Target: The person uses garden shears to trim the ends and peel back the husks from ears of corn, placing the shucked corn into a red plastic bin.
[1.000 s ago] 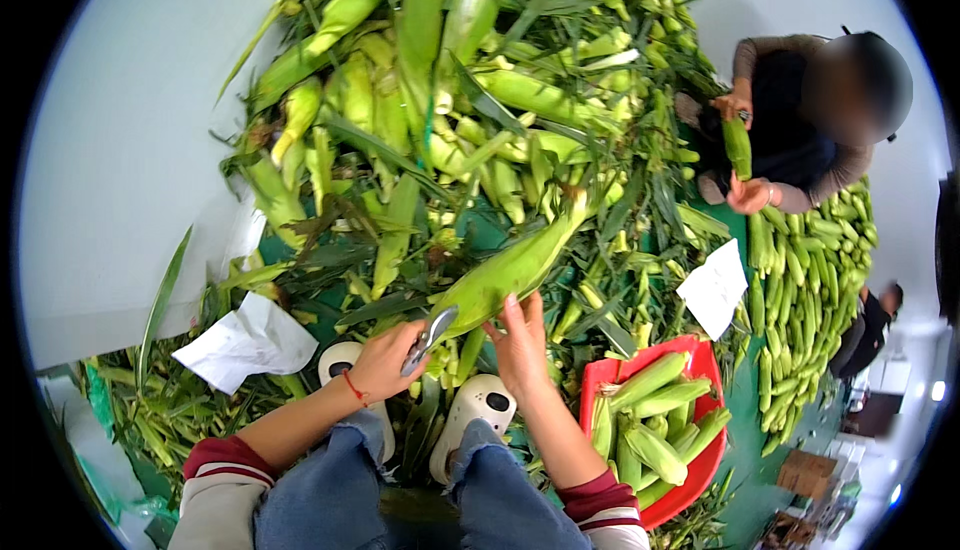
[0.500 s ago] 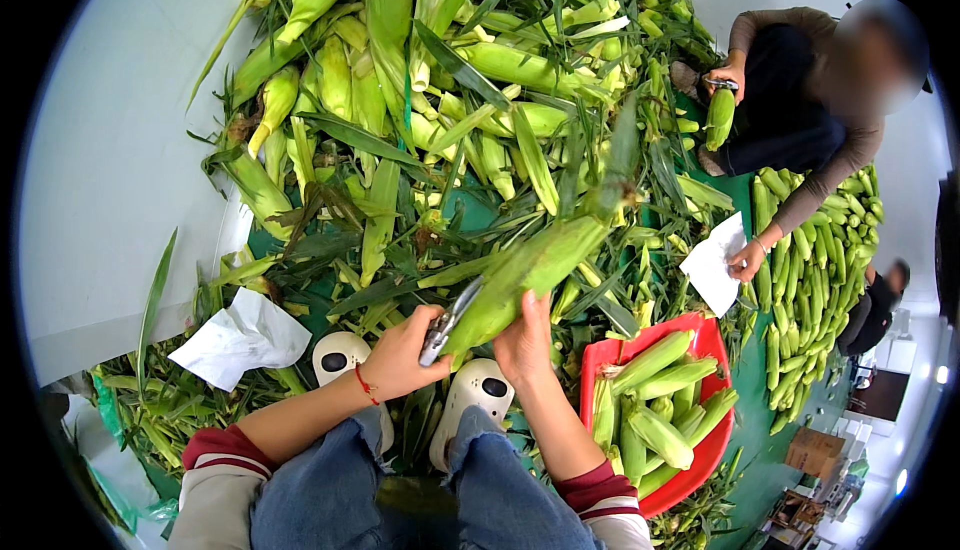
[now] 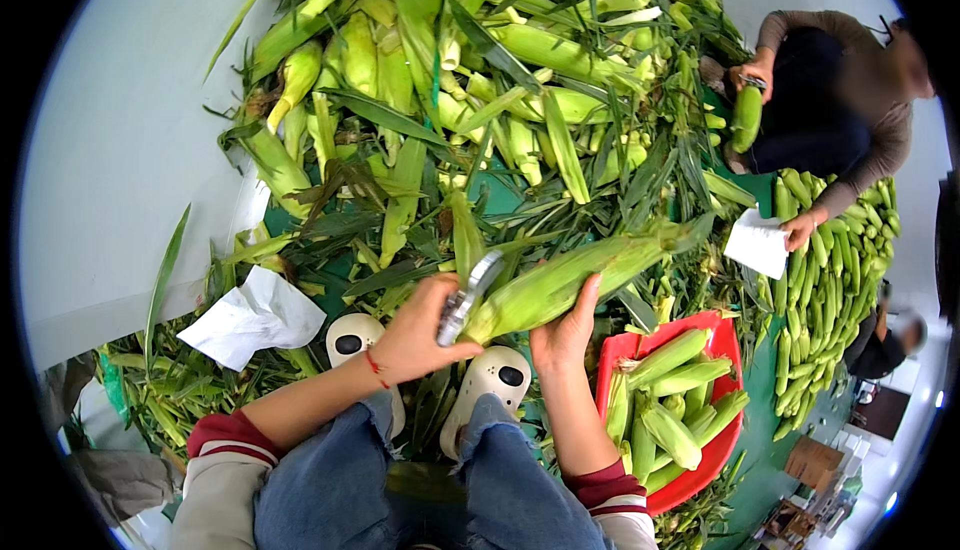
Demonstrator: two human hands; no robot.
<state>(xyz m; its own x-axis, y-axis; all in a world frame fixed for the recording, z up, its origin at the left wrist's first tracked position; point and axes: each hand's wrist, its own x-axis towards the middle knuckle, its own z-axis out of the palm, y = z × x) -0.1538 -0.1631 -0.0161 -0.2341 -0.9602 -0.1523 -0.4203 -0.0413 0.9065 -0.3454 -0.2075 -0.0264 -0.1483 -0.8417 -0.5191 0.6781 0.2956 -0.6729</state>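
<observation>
My left hand [image 3: 425, 322] is closed on a shiny metal cutting tool [image 3: 464, 298], held against the stem end of a green, husked corn ear [image 3: 560, 280]. My right hand [image 3: 563, 335] grips that ear from below and the side, its leafy tip pointing to the upper right. A green leaf piece stands up beside the tool. Below the ear are my white clogs [image 3: 485, 390] among loose husks and leaves.
A heap of corn and leaves [image 3: 460, 70] lies ahead. A red basket of ears [image 3: 727, 430] is at right. A co-worker [image 3: 870, 150] holds an ear and touches white paper [image 3: 755, 242], beside rows of corn [image 3: 830, 280]. Another paper [image 3: 250, 315] lies left.
The ear in my hands has turned flatter toward the right, and a leaf now stands up by the tool. The co-worker's one hand has left the ear and moved down to the paper.
</observation>
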